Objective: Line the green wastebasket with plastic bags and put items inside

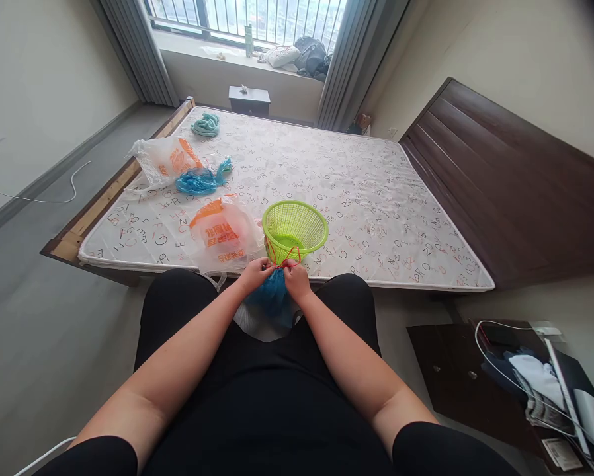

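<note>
Between my knees hangs a blue mesh bag [272,291] with a red drawstring [294,251] at its gathered top. My left hand [256,274] pinches the drawstring from one side, and my right hand [296,277] pinches it from the other, the two close together. Just beyond them a lime-green plastic basket [296,228] stands at the mattress edge; I can see its bottom through the open top. Left of the basket lies a white plastic bag with orange print [226,231]. My fingertips partly cover the string, so any knot there is hidden.
The mattress [366,211] spreads ahead. On its far left lie a second printed plastic bag [165,158], a blue mesh bundle [196,181] and a coiled teal cord-like bundle [206,125]. At right stand a dark headboard [515,178] and a cluttered nightstand [446,370].
</note>
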`<act>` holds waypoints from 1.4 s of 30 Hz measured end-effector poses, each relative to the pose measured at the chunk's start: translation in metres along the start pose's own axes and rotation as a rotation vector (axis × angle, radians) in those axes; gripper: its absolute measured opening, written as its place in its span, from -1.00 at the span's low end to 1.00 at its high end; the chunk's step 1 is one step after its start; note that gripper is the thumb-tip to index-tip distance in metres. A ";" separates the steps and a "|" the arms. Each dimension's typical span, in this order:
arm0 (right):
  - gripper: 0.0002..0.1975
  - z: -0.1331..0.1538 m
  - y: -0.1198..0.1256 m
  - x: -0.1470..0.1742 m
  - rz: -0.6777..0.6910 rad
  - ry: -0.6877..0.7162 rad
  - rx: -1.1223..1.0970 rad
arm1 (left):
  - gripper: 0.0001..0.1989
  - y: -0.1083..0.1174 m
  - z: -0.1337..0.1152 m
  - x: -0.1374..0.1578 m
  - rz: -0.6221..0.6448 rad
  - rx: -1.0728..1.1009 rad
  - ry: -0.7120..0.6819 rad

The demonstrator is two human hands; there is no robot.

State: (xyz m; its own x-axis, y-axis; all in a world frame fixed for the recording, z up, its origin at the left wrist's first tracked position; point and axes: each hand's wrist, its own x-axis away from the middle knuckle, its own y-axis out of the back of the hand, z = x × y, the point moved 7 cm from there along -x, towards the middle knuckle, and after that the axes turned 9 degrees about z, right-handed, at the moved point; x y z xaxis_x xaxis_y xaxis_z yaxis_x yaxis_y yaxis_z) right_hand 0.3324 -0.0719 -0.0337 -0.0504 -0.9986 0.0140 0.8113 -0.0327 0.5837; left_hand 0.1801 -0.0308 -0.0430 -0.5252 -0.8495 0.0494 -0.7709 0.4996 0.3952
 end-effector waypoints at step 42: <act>-0.56 -0.014 0.037 -0.009 0.057 -0.080 -0.725 | -0.53 0.071 0.041 0.010 -0.196 0.850 0.288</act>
State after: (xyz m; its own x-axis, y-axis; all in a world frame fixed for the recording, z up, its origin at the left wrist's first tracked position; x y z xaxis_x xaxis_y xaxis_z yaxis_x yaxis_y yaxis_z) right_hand 0.3708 -0.0645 -0.0234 -0.0169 -0.9944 0.1041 0.9943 -0.0277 -0.1034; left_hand 0.1054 0.0034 -0.0522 -0.3351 -0.8844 0.3248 -0.9021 0.2018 -0.3814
